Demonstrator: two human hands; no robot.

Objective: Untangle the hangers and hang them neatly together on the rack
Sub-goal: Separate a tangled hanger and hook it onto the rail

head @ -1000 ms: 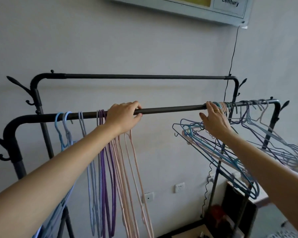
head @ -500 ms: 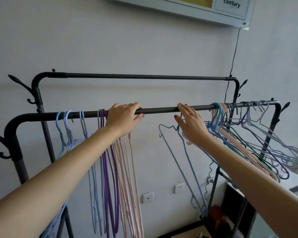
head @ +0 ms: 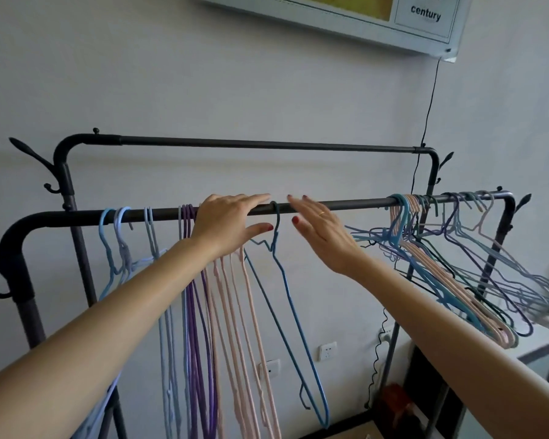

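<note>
A black rack has a front rail and a higher back rail. On the front rail's left hang light blue hangers, purple hangers and pink hangers, all straight. One blue hanger hangs alone mid-rail, its hook between my hands. My left hand rests on the rail with fingers extended, just left of that hook. My right hand hovers open just right of it, holding nothing. A tangled bunch of blue, pink and purple hangers crowds the rail's right end.
Hook-shaped pegs stick out from the rack's left post. A framed board hangs on the wall above, with a black cord running down. Wall sockets sit low on the wall. A white surface lies at the right.
My right hand slid one blue hanger left along the rail from the tangled bunch and let it go next to my left hand. My left hand's fingers have straightened over the rail.
</note>
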